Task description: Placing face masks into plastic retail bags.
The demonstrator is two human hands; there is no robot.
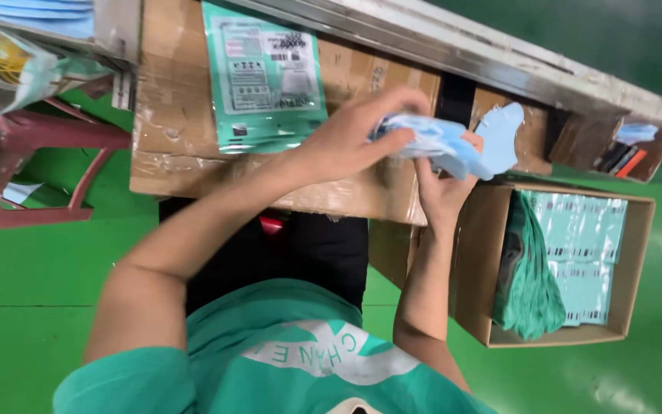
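While both grips pinch one blue mask bundle (pixel 437 146), left hand (pixel 350 138), right hand (pixel 442 192).

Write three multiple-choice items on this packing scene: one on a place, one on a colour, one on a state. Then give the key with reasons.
1. Where does the green printed bag lie?
A. on the cardboard work surface
B. on the green floor
C. in the open box

2. What colour is the stack of thin pieces that both hands hold?
A. red
B. light blue
C. yellow

3. How is the cardboard box at the right?
A. taped shut
B. flattened
C. open, with green packets inside

Key:
1 A, the bag lies flat on the brown cardboard.
2 B, the stack between the left hand and the right hand is light blue.
3 C, its top is open and stacked packets show.
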